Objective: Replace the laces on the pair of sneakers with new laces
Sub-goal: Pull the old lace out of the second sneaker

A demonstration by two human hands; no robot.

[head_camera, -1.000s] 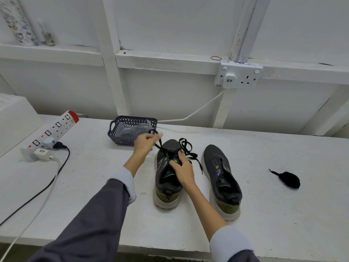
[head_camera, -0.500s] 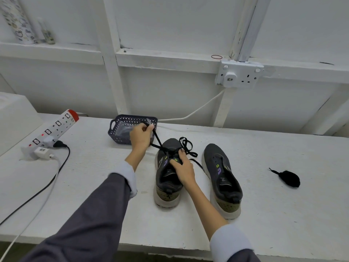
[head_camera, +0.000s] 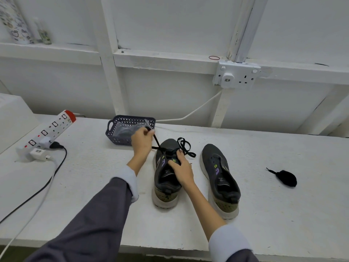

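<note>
Pinches the lace (head_camera: 157, 142) taut in the left hand (head_camera: 142, 138) to snug it. Steadies the sneaker (head_camera: 164, 195) with the right hand (head_camera: 182, 168), fingers curled.

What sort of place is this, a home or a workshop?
Probably a plain workroom: a white-painted bench along a white framed wall, a surface-mounted wall socket, and a power strip lying on the bench.
</note>
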